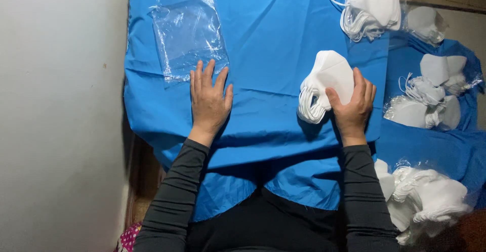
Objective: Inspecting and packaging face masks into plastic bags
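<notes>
Masks half sorted.
My right hand [353, 104] gripped a white mask stack [324, 82]; left hand [208, 100] lay flat, fingers spread, beside empty clear bags [187, 32]; unbagged.

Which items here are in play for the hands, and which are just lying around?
In play:
- mask stack, gripped by right hand
- clear bags, by the fingertips of left hand, which lies flat on blue cloth

Lying about:
- bagged masks, top right
- mask bundles, right edge
- mask pile, bottom right
</notes>
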